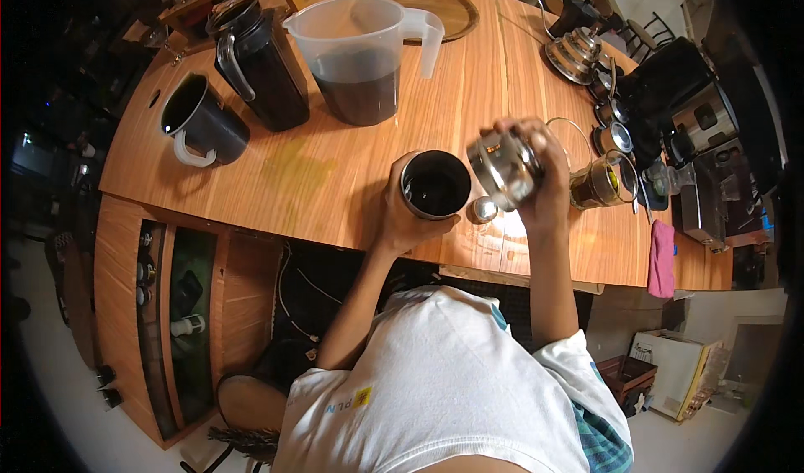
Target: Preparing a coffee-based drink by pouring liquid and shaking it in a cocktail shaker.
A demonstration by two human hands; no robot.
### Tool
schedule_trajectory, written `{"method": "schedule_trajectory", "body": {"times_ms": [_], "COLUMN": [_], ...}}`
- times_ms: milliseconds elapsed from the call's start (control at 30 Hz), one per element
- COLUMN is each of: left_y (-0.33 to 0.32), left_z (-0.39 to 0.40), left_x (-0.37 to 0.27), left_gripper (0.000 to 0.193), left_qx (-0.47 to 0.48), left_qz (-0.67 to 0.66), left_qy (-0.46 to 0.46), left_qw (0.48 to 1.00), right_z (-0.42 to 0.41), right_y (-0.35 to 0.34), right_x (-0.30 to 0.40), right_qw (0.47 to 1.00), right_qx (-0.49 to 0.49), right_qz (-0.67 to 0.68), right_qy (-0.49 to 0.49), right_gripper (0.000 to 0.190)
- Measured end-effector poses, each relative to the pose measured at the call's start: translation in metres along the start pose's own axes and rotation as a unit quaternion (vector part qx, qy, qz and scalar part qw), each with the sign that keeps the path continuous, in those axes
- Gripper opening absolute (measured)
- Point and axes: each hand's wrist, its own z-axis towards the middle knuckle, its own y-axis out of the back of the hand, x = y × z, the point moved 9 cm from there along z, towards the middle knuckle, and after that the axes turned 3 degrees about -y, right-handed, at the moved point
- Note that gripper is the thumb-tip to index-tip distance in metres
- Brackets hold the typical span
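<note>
My left hand [411, 222] holds a metal cup [436, 185] with dark liquid in it, near the table's front edge. In my right hand [543, 171] is a shiny metal cup-shaped piece [505, 168], tilted and blurred; its inside is hidden. Below it stands a small silver cap [482, 210], perhaps a shaker's cap. Right of my right hand are a glass with brown drink and something yellow-green [593, 187] and another clear glass rim, partly hidden. Beyond my hands stands a translucent plastic measuring jug [355, 90] half filled with dark liquid.
A dark lidded pitcher [276, 77] and a smaller jug [217, 131] stand at the left. A round tray [461, 18] lies at the back. Metal kettles [575, 55], an appliance [703, 118] and a pink cloth [661, 259] are at the right. Spilled liquid marks the wooden table [301, 171].
</note>
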Motion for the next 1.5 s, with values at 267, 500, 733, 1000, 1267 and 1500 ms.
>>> {"method": "schedule_trajectory", "body": {"times_ms": [267,500,733,1000,1267,1500], "left_y": [0.007,0.008,0.008,0.036,0.092,0.144], "left_z": [-0.003,-0.006,-0.008,0.010,0.021,0.036], "left_x": [0.002,0.003,0.009,0.021,0.028,0.041], "left_gripper": [0.094,0.091,0.096,0.099,0.099,0.096], "left_qx": [0.009,-0.013,-0.002,0.026,0.033,-0.032], "left_qz": [-0.012,-0.005,-0.050,-0.043,-0.087,-0.052], "left_qy": [0.027,0.047,0.055,0.051,0.037,0.014], "left_qw": [1.000,0.999,0.997,0.997,0.995,0.998], "right_z": [-0.067,-0.084,-0.100,0.006,0.155,0.161], "right_y": [0.074,0.113,0.073,-0.034,-0.041,-0.040], "right_x": [0.007,-0.005,0.028,0.029,-0.044,-0.058], "right_qw": [0.921,0.864,0.766,0.838,0.953,0.978], "right_qx": [-0.140,-0.182,-0.187,-0.079,-0.082,-0.114], "right_qz": [-0.353,-0.456,-0.571,-0.491,-0.274,-0.139], "right_qy": [0.085,0.111,0.230,0.226,0.097,0.104], "right_gripper": [0.014,0.022,0.031,0.030,0.039,0.035]}}
